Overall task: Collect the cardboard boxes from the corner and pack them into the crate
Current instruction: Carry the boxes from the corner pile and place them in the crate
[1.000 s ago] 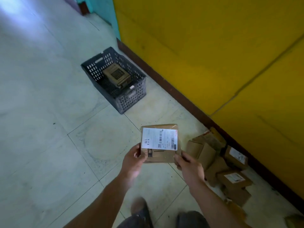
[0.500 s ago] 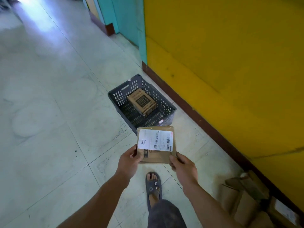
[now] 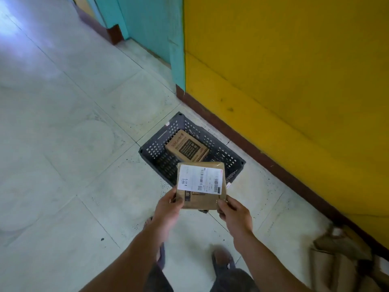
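Note:
I hold a flat brown cardboard box with a white shipping label between both hands. My left hand grips its lower left corner and my right hand grips its lower right corner. The box hangs over the near edge of a dark perforated plastic crate on the floor by the wall. Inside the crate lies another brown printed cardboard box. More brown cardboard boxes lie piled at the bottom right against the wall, blurred.
A yellow wall with a dark brown skirting runs along the right. A teal wall section stands behind the crate. Pale floor tiles spread to the left. My feet in slippers stand just below the held box.
I have walked closer to the crate; it now sits just beyond the held box, which overlaps its near rim. The box pile has slid to the lower right edge.

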A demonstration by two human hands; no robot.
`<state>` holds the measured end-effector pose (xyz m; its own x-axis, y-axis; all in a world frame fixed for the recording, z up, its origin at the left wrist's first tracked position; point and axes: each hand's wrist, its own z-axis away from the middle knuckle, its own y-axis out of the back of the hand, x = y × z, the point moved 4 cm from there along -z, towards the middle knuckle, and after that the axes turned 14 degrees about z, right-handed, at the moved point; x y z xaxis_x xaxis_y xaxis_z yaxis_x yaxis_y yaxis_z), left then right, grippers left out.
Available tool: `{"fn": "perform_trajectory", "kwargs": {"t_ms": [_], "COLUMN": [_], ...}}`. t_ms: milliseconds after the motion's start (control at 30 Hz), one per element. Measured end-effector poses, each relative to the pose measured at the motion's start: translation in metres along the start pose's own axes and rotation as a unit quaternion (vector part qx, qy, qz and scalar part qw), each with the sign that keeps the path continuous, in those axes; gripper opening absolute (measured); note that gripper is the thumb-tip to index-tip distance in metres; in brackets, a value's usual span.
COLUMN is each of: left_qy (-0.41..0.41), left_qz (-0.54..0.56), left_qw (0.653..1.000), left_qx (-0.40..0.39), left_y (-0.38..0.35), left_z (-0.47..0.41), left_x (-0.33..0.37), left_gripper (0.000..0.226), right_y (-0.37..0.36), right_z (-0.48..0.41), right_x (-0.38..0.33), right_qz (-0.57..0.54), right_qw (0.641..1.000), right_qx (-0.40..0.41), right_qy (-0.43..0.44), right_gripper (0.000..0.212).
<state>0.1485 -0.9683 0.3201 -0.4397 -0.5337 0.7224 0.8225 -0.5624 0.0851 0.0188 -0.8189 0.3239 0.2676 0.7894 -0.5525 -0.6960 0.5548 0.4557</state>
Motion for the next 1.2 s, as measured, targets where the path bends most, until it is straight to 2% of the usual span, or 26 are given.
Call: {"fn": "perform_trajectory", "kwargs": {"t_ms": [200,300,367,500,667,800,933,1000,1067,1133,1200], "left_qy": [0.026,0.056,0.068,0.041,0.067,0.113,0.116,0.115,0.132,0.17,0.21], "left_qz": [-0.06,-0.075,-0.095,-0.151,-0.169,-0.148,-0.14,-0.152,-0.155,-0.135,-0.077], "left_qw": [0.996,0.992,0.989,0.983,0.978,0.978,0.979,0.978,0.975,0.974,0.974], "left_qx": [-0.057,-0.08,-0.093,-0.098,-0.105,-0.09,-0.09,-0.088,-0.084,-0.058,-0.04], "left_y": [0.02,0.011,-0.001,-0.024,-0.05,-0.064,-0.082,-0.088,-0.094,-0.099,-0.107], "left_z": [-0.074,-0.098,-0.112,-0.137,-0.192,-0.239,-0.294,-0.323,-0.352,-0.376,-0.393], "left_x": [0.027,0.028,0.023,0.016,-0.029,-0.067,-0.096,-0.112,-0.131,-0.152,-0.165], "left_gripper": [0.026,0.026,0.024,0.02,0.021,0.016,0.023,0.027,0.029,0.032,0.036], "right_y": [-0.048,-0.058,-0.063,-0.07,-0.093,-0.126,-0.164,-0.189,-0.208,-0.218,-0.224], "right_z": [-0.032,-0.047,-0.06,-0.093,-0.147,-0.192,-0.242,-0.27,-0.296,-0.32,-0.343], "right_x": [-0.023,-0.019,-0.011,0.007,0.041,0.065,0.086,0.093,0.1,0.107,0.116], "right_qz": [-0.055,-0.082,-0.111,-0.173,-0.216,-0.276,-0.324,-0.337,-0.361,-0.382,-0.4], "right_qw": [0.995,0.989,0.983,0.964,0.945,0.918,0.889,0.877,0.855,0.834,0.819], "right_qx": [0.044,0.062,0.071,0.077,0.098,0.115,0.107,0.089,0.098,0.118,0.129], "right_qy": [-0.073,-0.102,-0.132,-0.185,-0.227,-0.259,-0.304,-0.332,-0.36,-0.38,-0.391], "right_gripper": [0.01,0.014,0.013,0.013,0.02,0.014,0.017,0.04,0.051,0.048,0.033]}}
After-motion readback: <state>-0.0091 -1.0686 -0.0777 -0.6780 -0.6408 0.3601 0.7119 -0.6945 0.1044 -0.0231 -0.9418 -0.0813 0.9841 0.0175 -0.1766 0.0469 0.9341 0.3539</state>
